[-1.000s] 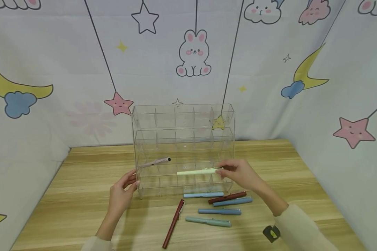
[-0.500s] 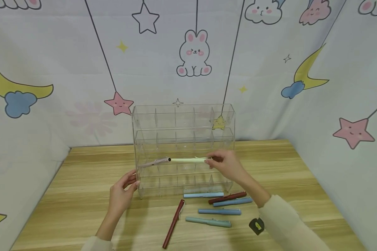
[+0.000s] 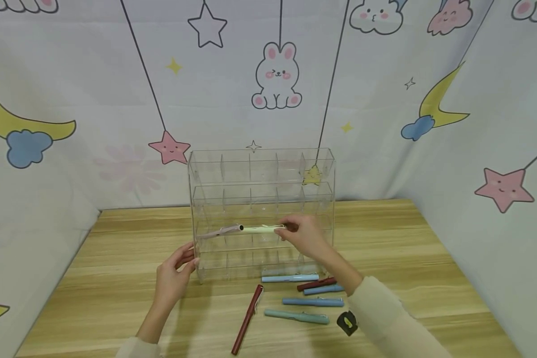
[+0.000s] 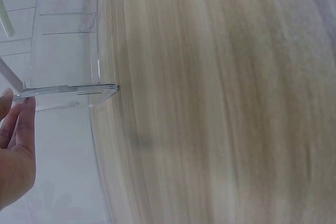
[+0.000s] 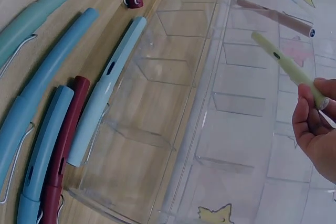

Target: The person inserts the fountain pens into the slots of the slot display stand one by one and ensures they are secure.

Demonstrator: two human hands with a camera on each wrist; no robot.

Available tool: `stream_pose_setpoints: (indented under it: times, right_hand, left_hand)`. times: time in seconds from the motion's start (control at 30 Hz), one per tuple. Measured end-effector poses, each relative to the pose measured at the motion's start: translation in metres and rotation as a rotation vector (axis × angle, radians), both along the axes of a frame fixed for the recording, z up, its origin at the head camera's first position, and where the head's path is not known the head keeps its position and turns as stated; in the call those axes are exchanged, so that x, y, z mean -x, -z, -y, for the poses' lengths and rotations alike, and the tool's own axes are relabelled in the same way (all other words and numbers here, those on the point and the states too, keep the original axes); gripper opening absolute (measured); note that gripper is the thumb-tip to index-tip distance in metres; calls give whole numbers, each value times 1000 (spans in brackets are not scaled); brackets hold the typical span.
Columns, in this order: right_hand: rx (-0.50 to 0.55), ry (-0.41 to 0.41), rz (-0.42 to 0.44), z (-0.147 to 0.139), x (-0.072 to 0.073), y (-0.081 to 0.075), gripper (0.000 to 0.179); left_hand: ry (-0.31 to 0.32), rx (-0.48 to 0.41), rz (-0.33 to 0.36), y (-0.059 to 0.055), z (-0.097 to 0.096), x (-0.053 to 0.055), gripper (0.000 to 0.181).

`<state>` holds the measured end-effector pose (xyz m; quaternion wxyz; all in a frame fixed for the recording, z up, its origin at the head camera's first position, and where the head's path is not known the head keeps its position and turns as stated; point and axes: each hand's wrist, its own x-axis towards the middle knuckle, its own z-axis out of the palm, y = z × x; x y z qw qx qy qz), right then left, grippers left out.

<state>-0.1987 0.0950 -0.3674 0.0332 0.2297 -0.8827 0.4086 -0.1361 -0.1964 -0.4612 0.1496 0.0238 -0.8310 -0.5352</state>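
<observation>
I have the right grip pinching the yellow pen by its clip end at the front of the rack, whose side my left grip holds. The mauve pen slants in the rack, left of the right grip; six loose pens lie on the bench below it.

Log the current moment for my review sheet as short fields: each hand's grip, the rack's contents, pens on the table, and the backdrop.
Left hand: grip on the left side edge of the clear rack
Right hand: grip near the clip end of the yellow-green pen, held nearly level
Rack contents: mauve pen, slanted, at left
Table: two dark red pens, two blue pens, light blue pen, teal pen
Backdrop: white, printed with a bunny, stars, clouds, moons
</observation>
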Motion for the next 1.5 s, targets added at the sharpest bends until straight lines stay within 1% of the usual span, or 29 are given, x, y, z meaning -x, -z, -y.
stream_pose_setpoints:
  times: [0.17,0.23,0.4,0.53,0.7,0.87,0.97,1.1,1.17,1.3,1.5]
  right_hand:
    - [26,16,17,12,2,3,15]
    - [24,22,11,16,3,4,15]
    - [20,51,27,24,4,7,14]
    - [44,49,25,29,4,10,13]
    - [69,35,19,30,4,12,20]
    - [132,45,70,28,3,11,28]
    - [152,51,75,25,3,11,24]
    - [139,54,37,22,3,12,17]
    - [135,51,27,22,3,12,16]
    - [137,29,18,21,3,12,15]
    - [141,-12,28,19,3,11,12]
  left_hand:
    - [2,-1,-13,0,0,0,40]
    - [4,2,-23,0,-1,0,39]
    - [5,9,-41,1,-1,1,39]
    - [3,10,-45,2,-1,1,39]
    - [-3,14,-47,2,-1,1,39]
    - [-2,15,-48,2,-1,1,39]
    - [-1,14,-45,1,-1,1,39]
    - [-3,15,-36,1,-1,1,39]
    - [-4,14,-29,2,-1,1,39]
    - [-3,2,-27,1,-1,1,39]
    - [0,-5,-39,1,-1,0,39]
